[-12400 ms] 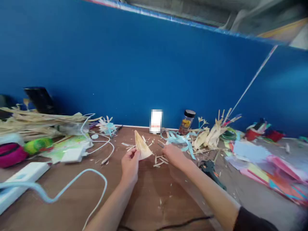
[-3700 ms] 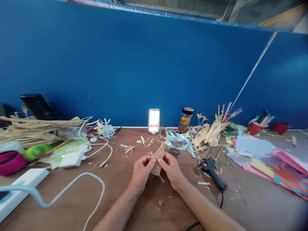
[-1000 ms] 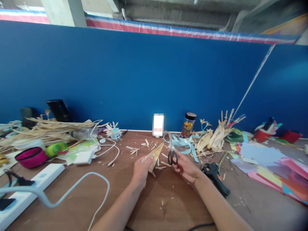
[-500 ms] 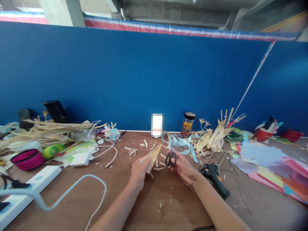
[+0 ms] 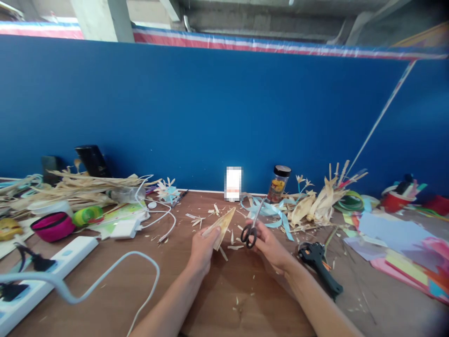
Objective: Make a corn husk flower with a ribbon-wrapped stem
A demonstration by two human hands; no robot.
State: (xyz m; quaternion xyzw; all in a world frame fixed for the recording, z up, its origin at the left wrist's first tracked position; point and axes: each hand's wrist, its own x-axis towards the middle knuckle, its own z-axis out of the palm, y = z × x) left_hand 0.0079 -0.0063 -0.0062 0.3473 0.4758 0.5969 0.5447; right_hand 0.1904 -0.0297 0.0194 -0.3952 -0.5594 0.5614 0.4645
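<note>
My left hand pinched the husk; my right hand gripped scissors, blades pointing far, that might slip if loosened.

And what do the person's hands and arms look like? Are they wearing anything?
The left hand and right hand have no gloves, and I can't see any rings, watch or bracelet. The left forearm and right forearm are bare too, slimmer toward the wrists. Any sleeves higher up are out of the picture.
</note>
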